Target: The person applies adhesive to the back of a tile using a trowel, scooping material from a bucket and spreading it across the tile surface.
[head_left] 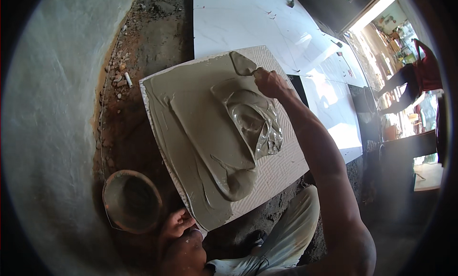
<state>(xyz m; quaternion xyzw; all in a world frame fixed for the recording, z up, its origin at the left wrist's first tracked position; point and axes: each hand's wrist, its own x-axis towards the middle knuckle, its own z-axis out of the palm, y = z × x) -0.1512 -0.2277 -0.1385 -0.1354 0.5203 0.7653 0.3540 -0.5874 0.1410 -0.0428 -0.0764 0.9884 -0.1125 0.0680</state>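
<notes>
Your right hand (270, 83) is gripping a trowel (242, 63), fingers hiding its handle | your left hand (178, 223) is curling beside the tile (281, 167) | its grip: cannot tell

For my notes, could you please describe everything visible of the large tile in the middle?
The tile is a pale slab, ridged face up, turned askew. Wet grey-brown paste covers most of it, heaped around the centre; its right side is mostly bare. The right hand holds a trowel near its far edge; the left hand is by its near corner.

Glossy mortar (205, 128), matt ridged tile (281, 173)
</notes>
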